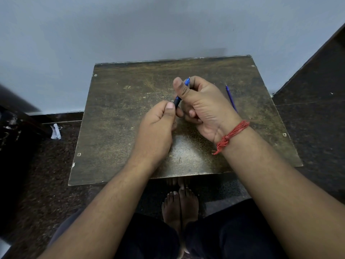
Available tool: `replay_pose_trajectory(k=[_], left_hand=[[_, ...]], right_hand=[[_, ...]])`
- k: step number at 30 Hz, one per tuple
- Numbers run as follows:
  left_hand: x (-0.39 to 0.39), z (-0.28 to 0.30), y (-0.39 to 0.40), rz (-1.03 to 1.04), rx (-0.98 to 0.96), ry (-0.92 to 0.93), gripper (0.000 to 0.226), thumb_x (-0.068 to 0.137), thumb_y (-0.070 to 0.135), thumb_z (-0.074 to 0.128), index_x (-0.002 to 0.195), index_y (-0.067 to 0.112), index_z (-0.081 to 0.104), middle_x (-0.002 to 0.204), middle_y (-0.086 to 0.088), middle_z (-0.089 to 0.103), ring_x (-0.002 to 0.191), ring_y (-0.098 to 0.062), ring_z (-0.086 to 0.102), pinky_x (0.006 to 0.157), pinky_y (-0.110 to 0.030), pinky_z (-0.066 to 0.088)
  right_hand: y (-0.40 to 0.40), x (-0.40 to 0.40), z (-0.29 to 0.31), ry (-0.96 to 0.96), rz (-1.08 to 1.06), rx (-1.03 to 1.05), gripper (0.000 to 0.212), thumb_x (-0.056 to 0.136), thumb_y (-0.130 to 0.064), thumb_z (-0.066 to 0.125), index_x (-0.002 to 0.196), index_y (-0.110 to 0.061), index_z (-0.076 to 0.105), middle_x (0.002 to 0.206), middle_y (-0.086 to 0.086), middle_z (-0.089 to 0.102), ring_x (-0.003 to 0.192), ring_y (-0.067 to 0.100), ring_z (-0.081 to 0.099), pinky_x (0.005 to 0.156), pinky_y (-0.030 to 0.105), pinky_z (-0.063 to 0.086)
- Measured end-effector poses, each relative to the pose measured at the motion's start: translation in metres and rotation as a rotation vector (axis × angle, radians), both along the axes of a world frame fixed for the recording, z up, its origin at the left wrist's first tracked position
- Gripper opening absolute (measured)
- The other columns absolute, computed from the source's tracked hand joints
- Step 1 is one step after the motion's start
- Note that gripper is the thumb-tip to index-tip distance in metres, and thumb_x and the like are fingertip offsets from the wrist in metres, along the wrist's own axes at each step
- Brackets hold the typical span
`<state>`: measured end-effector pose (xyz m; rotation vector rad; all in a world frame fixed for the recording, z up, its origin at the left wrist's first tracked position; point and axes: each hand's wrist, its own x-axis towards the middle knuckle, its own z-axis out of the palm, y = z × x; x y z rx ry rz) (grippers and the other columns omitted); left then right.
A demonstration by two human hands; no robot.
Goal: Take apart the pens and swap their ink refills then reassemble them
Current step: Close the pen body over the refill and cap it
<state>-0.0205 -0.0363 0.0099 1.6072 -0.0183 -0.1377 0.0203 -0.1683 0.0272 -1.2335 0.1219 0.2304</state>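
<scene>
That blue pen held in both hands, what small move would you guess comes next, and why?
Probably a twist: the left hand turning the dark end of the blue pen while the right hand grips the tip end. Both hands pinch one pen from opposite ends, which suits screwing it together or apart; I cannot tell which. A loose refill lies on the table beside the right hand.

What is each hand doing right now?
Left hand: grips the blue pen at its dark lower end.
Right hand: grips the same pen near its tip.

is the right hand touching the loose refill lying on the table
Cannot tell. In the head view the right hand covers the lower end of the refill, so neither contact nor a gap shows.
</scene>
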Motion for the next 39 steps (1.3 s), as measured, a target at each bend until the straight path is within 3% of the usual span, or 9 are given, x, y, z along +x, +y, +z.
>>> replay_pose_trajectory(k=[2, 4, 7, 14, 17, 24, 30, 33, 39], left_hand=[[0.000, 0.001, 0.001, 0.011, -0.015, 0.004, 0.032, 0.099, 0.041, 0.041, 0.080, 0.025, 0.062, 0.055, 0.012, 0.038, 0.044, -0.005, 0.030, 0.046, -0.026, 0.025], [0.001, 0.002, 0.002, 0.026, -0.038, 0.010, 0.033, 0.102, 0.038, 0.040, 0.082, 0.023, 0.063, 0.055, 0.010, 0.036, 0.044, -0.005, 0.028, 0.044, -0.026, 0.023], [0.001, 0.002, 0.002, 0.048, -0.055, 0.017, 0.035, 0.107, 0.030, 0.038, 0.083, 0.020, 0.062, 0.055, 0.009, 0.034, 0.043, -0.004, 0.026, 0.043, -0.024, 0.023], [0.001, 0.000, 0.001, 0.023, -0.050, 0.011, 0.034, 0.099, 0.041, 0.041, 0.078, 0.028, 0.064, 0.054, 0.010, 0.035, 0.043, -0.004, 0.028, 0.044, -0.024, 0.025], [0.000, -0.001, -0.001, 0.012, -0.036, 0.003, 0.034, 0.098, 0.042, 0.042, 0.076, 0.030, 0.065, 0.054, 0.010, 0.036, 0.043, -0.006, 0.028, 0.045, -0.026, 0.024], [0.003, 0.000, 0.002, 0.045, -0.112, 0.029, 0.033, 0.101, 0.037, 0.041, 0.080, 0.023, 0.062, 0.053, 0.010, 0.033, 0.041, -0.003, 0.024, 0.040, -0.021, 0.023], [0.001, -0.001, 0.000, 0.021, -0.080, 0.017, 0.034, 0.099, 0.040, 0.041, 0.078, 0.027, 0.064, 0.054, 0.009, 0.033, 0.042, -0.005, 0.025, 0.043, -0.025, 0.021], [0.000, -0.001, -0.001, 0.012, -0.048, 0.005, 0.034, 0.098, 0.042, 0.042, 0.076, 0.030, 0.065, 0.054, 0.008, 0.034, 0.042, -0.006, 0.025, 0.045, -0.028, 0.021], [0.003, 0.000, 0.001, 0.052, -0.106, 0.023, 0.033, 0.103, 0.034, 0.040, 0.082, 0.020, 0.061, 0.053, 0.009, 0.032, 0.041, -0.004, 0.023, 0.041, -0.022, 0.019]], right_hand=[[-0.001, -0.001, 0.001, -0.011, 0.024, -0.010, 0.030, 0.094, -0.027, 0.067, 0.106, -0.002, 0.055, 0.063, 0.004, 0.061, 0.041, 0.011, 0.039, 0.033, 0.016, 0.020], [-0.006, 0.000, 0.002, -0.024, 0.037, 0.029, 0.029, 0.097, -0.022, 0.063, 0.114, 0.001, 0.057, 0.093, 0.006, 0.076, 0.042, 0.008, 0.038, 0.033, 0.016, 0.021], [-0.012, 0.002, 0.002, -0.026, 0.074, 0.107, 0.024, 0.099, -0.007, 0.055, 0.121, 0.001, 0.058, 0.120, 0.016, 0.071, 0.036, 0.002, 0.035, 0.032, 0.015, 0.020], [-0.008, 0.004, 0.000, -0.027, 0.048, 0.071, 0.004, 0.092, -0.008, 0.066, 0.093, -0.011, 0.063, 0.079, 0.003, 0.071, 0.036, 0.006, 0.035, 0.033, 0.015, 0.017], [-0.004, 0.003, -0.001, 0.000, 0.014, 0.031, 0.015, 0.089, -0.017, 0.072, 0.087, -0.013, 0.057, 0.059, 0.000, 0.057, 0.047, 0.017, 0.034, 0.032, 0.016, 0.017], [-0.010, 0.003, -0.002, -0.033, 0.095, 0.114, 0.019, 0.098, -0.012, 0.057, 0.115, -0.005, 0.064, 0.119, 0.014, 0.072, 0.037, 0.001, 0.038, 0.032, 0.015, 0.022], [-0.008, 0.004, -0.001, -0.026, 0.051, 0.101, 0.004, 0.093, -0.009, 0.065, 0.093, -0.010, 0.061, 0.086, 0.007, 0.073, 0.036, 0.004, 0.033, 0.034, 0.016, 0.020], [-0.005, 0.004, -0.002, -0.003, -0.005, 0.048, 0.019, 0.089, -0.014, 0.072, 0.083, -0.014, 0.053, 0.062, 0.001, 0.055, 0.042, 0.013, 0.033, 0.034, 0.017, 0.017], [-0.008, 0.002, -0.001, -0.029, 0.080, 0.089, 0.015, 0.100, -0.017, 0.055, 0.109, -0.007, 0.064, 0.113, 0.012, 0.073, 0.039, 0.002, 0.038, 0.033, 0.016, 0.022]])
